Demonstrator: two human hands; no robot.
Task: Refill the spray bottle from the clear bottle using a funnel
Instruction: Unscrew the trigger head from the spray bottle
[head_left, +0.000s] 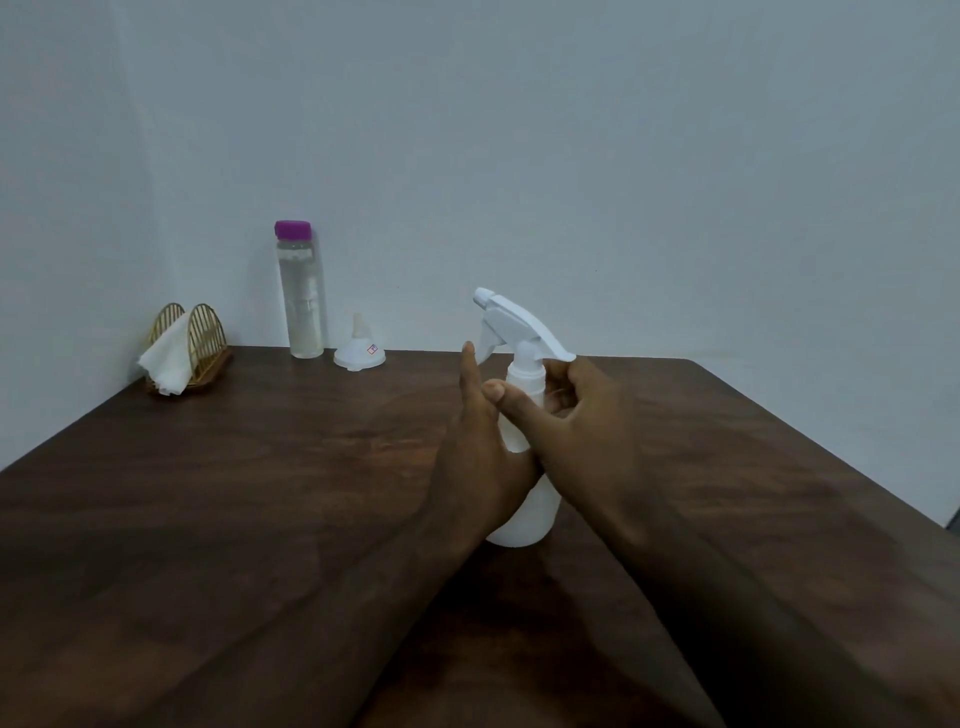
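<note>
A white spray bottle (524, 431) stands upright in the middle of the dark wooden table (260, 493), its trigger head pointing left. My left hand (478, 457) wraps the bottle's body from the left. My right hand (576, 410) grips the neck collar just under the trigger head, thumb across the front. At the table's far edge stands the clear bottle (301, 296), with a purple cap, nearly full of clear liquid. A small white funnel (358, 348) rests upside down beside it, spout up.
A gold wire napkin holder (189, 345) with a white tissue sits at the far left corner. A pale wall rises behind the table. The table's right edge runs diagonally at the far right.
</note>
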